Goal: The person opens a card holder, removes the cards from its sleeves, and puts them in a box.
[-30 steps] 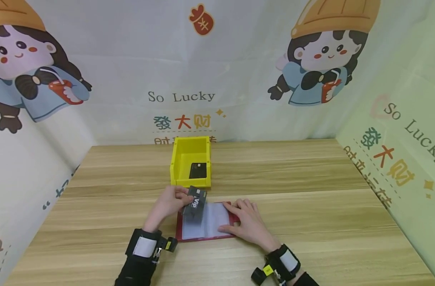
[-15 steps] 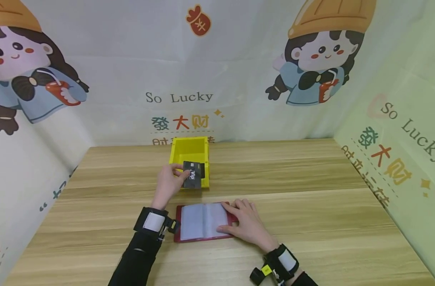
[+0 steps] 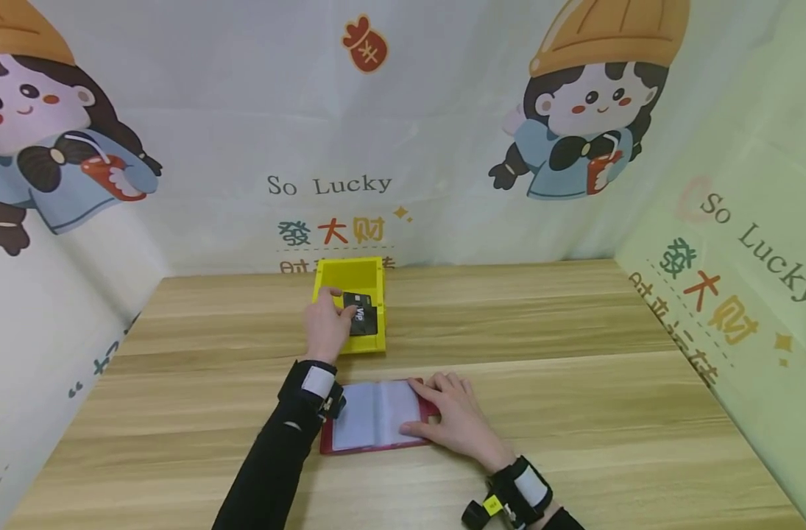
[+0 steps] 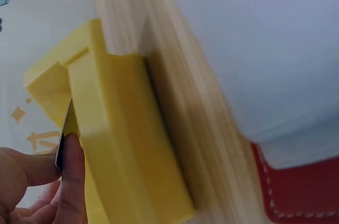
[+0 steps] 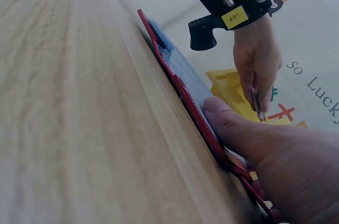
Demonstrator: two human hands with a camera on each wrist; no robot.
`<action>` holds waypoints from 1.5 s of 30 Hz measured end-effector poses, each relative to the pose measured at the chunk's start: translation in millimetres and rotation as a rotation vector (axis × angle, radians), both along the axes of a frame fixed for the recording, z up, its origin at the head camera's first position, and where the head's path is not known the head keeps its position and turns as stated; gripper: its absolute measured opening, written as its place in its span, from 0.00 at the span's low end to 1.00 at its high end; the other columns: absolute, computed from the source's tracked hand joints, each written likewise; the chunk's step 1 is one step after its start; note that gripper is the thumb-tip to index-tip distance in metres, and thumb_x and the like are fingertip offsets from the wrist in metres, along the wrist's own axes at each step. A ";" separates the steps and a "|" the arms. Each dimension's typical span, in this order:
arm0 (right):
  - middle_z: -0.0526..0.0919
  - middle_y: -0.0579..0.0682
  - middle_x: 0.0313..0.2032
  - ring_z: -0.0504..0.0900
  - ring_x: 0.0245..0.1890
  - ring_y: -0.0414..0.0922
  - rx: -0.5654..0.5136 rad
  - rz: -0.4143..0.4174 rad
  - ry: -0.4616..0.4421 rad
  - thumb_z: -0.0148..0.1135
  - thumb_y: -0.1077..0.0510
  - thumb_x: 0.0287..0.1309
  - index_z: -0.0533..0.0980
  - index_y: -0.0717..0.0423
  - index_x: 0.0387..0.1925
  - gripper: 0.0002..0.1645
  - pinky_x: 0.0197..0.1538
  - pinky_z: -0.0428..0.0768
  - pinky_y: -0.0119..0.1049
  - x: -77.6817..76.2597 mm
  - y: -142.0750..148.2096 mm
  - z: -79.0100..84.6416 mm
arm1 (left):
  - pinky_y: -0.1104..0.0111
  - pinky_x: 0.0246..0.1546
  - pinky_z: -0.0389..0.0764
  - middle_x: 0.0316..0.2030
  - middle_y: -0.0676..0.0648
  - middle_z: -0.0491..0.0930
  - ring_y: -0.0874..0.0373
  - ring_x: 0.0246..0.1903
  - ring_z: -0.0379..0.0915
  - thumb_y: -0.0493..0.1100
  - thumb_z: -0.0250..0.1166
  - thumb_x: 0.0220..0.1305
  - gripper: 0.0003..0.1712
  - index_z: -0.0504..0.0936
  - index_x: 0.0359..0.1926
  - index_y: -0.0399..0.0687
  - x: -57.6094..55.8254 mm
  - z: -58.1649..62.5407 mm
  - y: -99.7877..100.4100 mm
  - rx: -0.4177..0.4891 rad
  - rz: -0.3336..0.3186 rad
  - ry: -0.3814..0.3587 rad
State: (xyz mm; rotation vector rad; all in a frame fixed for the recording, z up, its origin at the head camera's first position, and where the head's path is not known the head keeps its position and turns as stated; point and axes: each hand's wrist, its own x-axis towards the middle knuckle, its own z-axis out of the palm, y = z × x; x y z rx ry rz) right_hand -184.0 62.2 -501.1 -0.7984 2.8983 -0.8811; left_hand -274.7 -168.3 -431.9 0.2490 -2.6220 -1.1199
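Note:
In the head view my left hand (image 3: 326, 324) pinches a black VIP card (image 3: 359, 309) between thumb and fingers, over the yellow bin (image 3: 350, 344). Another dark card (image 3: 369, 324) shows in the bin, partly behind the held one. The left wrist view shows the held card (image 4: 64, 134) edge-on at the bin's wall (image 4: 127, 139). Below the bin lies an open red card holder (image 3: 327, 442) with clear plastic sleeves (image 3: 376, 416). My right hand (image 3: 458, 419) rests on its right side, thumb on the sleeves, as the right wrist view also shows with the thumb (image 5: 228, 121).
The wooden table (image 3: 542, 353) carries the bin near its back edge and the card holder nearer to me. A printed cloth backdrop (image 3: 442, 132) rises behind and at both sides. Black straps with cameras (image 3: 518, 489) sit on both wrists.
My left hand has carried the VIP card from above the card holder's left page, forward and up to the yellow bin. My right hand has stayed on the card holder.

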 end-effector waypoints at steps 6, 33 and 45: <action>0.68 0.40 0.38 0.60 0.40 0.39 -0.004 -0.003 -0.007 0.72 0.34 0.51 0.75 0.49 0.66 0.45 0.45 0.55 0.36 1.1 -0.2 -0.6 | 0.62 0.32 0.76 0.37 0.35 0.86 0.46 0.33 0.80 0.36 0.65 0.68 0.09 0.85 0.42 0.32 -5.8 -7.4 5.7 -0.106 -0.019 -0.034; 0.68 0.41 0.37 0.61 0.39 0.39 0.006 0.000 0.023 0.72 0.34 0.51 0.75 0.49 0.66 0.44 0.45 0.55 0.35 1.3 0.0 0.8 | 0.63 0.27 0.65 0.21 0.47 0.72 0.52 0.25 0.70 0.42 0.57 0.69 0.15 0.84 0.28 0.41 -2.9 -10.3 21.1 -0.294 -0.126 -0.310; 0.69 0.42 0.37 0.61 0.40 0.39 -0.002 0.000 -0.014 0.72 0.34 0.51 0.74 0.49 0.67 0.45 0.45 0.55 0.36 1.1 0.0 1.4 | 0.66 0.28 0.67 0.25 0.41 0.76 0.51 0.26 0.70 0.33 0.57 0.65 0.11 0.85 0.34 0.32 1.0 -15.0 16.0 -0.183 -0.186 -0.134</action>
